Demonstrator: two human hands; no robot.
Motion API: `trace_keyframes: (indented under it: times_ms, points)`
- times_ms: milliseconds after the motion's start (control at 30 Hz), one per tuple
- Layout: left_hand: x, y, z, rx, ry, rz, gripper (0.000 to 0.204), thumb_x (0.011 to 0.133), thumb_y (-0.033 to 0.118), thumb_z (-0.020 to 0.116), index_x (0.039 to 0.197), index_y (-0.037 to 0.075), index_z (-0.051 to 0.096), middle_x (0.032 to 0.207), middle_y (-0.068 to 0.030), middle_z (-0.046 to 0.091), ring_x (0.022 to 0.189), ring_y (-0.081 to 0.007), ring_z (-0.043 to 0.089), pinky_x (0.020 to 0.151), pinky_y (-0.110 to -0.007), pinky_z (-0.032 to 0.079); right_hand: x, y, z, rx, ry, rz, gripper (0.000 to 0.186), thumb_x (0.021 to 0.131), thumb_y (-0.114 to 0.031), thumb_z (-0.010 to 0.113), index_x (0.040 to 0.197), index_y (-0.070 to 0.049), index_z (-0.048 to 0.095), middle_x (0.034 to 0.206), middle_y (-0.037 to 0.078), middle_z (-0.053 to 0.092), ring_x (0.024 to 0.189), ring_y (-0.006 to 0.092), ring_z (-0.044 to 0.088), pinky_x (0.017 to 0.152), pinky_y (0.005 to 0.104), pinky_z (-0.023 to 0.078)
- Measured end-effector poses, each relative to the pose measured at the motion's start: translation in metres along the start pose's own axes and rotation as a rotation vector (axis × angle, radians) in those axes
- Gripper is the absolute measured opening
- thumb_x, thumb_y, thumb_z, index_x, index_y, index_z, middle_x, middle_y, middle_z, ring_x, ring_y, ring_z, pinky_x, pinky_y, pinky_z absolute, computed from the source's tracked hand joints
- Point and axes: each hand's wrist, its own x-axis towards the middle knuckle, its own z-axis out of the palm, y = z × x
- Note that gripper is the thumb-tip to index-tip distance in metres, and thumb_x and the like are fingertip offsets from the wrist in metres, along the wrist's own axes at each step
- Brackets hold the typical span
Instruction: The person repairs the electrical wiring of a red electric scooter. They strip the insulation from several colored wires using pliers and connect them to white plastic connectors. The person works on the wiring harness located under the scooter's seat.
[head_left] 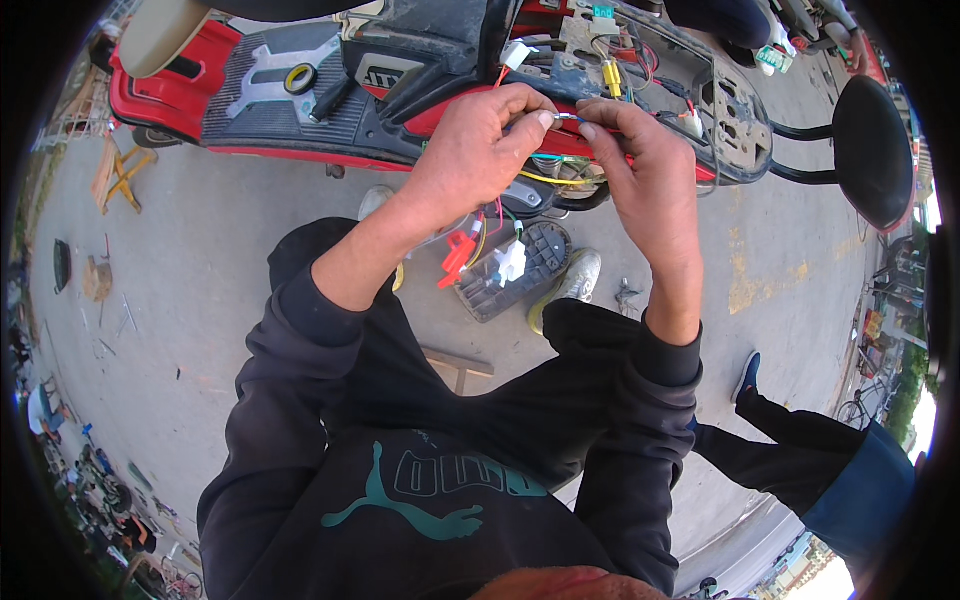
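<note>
My left hand point(482, 145) pinches a thin wire with a pale, shiny end point(567, 117) between thumb and forefinger. From the other side, my right hand point(645, 165) pinches the wire's bluish part, and the fingertips nearly meet. Both hands are over the side of a red electric scooter point(365, 150) with its seat area opened up. Around them are a white plug connector point(515, 54), a yellow connector point(612, 78) and a yellow wire point(560, 181). Below my left wrist dangle a red connector point(457, 258) and a white connector point(510, 262).
A roll of tape point(300, 78) and a black-handled tool point(333, 97) lie on the scooter's footboard. On the ground near my shoes is a black plastic cover point(525, 272). The padded backrest point(873, 152) juts out right. A person in dark trousers point(775, 455) stands at the lower right.
</note>
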Motion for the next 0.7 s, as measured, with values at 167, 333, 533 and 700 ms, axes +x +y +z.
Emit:
trace_keyframes:
  times_ms: [167,333,533,700]
  points:
    - [0.000,-0.002,-0.001,0.048,-0.002,0.001,0.025,0.104,0.020,0.062,0.109,-0.003,0.069,0.085,0.0024,0.064,0.077,-0.0040,0.050,0.067,-0.023,0.043,0.001,-0.005,0.002,-0.207,-0.007,-0.136,0.012,0.094,-0.007,0.068,0.104,-0.001,0.067,0.091,0.017,0.071,0.085,0.0369,0.069,0.074,0.0415,0.055]
    - [-0.002,-0.001,0.000,0.049,0.009,-0.004,0.026,0.104,0.021,0.062,0.109,-0.003,0.069,0.086,0.0018,0.065,0.078,-0.0045,0.051,0.068,-0.024,0.044,0.003,-0.007,0.002,-0.246,-0.044,-0.117,0.011,0.096,-0.008,0.068,0.104,0.000,0.070,0.087,0.017,0.071,0.073,0.0323,0.069,0.068,0.0357,0.054]
    - [-0.001,-0.004,0.004,0.024,0.020,-0.019,0.026,0.105,0.021,0.061,0.111,-0.003,0.067,0.088,-0.0008,0.067,0.081,-0.0065,0.055,0.074,-0.025,0.047,0.003,-0.008,0.004,-0.219,-0.035,-0.046,0.012,0.096,-0.007,0.069,0.106,-0.001,0.072,0.085,0.016,0.072,0.071,0.0267,0.069,0.069,0.0326,0.054]
    - [-0.002,0.006,0.002,0.064,-0.021,-0.047,0.025,0.105,0.021,0.060,0.111,-0.002,0.066,0.088,-0.0023,0.067,0.082,-0.0070,0.056,0.076,-0.025,0.047,0.002,-0.009,-0.005,-0.108,-0.102,0.014,0.014,0.095,-0.001,0.069,0.108,0.002,0.071,0.101,0.013,0.076,0.085,0.0189,0.072,0.078,0.0302,0.056]
